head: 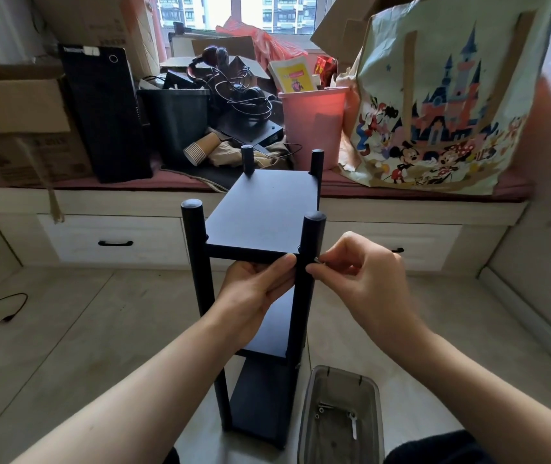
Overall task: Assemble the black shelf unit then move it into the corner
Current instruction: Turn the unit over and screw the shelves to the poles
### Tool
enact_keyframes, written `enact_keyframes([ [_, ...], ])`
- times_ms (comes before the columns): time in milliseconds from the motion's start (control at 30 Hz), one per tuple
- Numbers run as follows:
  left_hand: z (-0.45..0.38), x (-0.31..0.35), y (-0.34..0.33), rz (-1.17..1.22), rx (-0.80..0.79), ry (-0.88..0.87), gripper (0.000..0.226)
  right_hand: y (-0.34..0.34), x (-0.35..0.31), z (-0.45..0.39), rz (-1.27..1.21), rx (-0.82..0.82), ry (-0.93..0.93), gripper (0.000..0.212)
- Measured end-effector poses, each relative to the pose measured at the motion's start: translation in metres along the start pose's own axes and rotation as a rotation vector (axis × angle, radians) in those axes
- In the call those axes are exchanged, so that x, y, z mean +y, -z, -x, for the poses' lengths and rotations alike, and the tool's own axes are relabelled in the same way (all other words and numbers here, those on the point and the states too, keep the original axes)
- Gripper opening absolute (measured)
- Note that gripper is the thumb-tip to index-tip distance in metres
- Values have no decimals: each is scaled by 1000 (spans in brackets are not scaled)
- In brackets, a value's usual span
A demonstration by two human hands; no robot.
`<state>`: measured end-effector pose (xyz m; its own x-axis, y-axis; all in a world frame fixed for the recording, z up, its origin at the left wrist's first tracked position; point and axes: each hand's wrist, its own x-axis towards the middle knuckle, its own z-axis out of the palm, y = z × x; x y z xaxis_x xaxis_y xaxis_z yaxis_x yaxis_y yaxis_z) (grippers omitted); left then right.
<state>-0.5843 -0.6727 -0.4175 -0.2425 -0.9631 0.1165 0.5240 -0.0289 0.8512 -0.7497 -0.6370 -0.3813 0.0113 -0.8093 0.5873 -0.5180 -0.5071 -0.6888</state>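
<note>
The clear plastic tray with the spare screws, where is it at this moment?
In the head view the clear plastic tray stands on the floor at the lower right, just right of the foot of the black shelf unit and below the right hand.

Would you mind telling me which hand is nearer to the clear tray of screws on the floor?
Right. The right hand is almost straight above the tray, at the shelf's near right post; the left hand is farther left, gripping under the top shelf.

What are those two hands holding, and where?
Left hand grips the shelf unit under its top board; right hand pinches a small screw against the post.
</note>
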Motion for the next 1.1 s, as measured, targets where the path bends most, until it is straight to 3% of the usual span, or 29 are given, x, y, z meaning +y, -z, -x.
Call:
enact_keyframes([
  [133, 0, 0, 0, -3, 5, 0, 39, 0, -5, 1, 134, 2, 107, 22],
  [433, 1, 2, -1, -5, 2, -4, 33, -2, -8, 1, 186, -5, 141, 26],
  [700, 1, 3, -3, -8, 10, 8, 38, -3, 0, 5, 137, 20, 85, 21],
  [933, 2, 4, -2, 2, 2, 9, 26, 0, 3, 2, -31, -46, 35, 15],
  [1100, 2, 4, -3, -1, 4, 0, 32, -3, -1, 2, 145, 15, 120, 20],
])
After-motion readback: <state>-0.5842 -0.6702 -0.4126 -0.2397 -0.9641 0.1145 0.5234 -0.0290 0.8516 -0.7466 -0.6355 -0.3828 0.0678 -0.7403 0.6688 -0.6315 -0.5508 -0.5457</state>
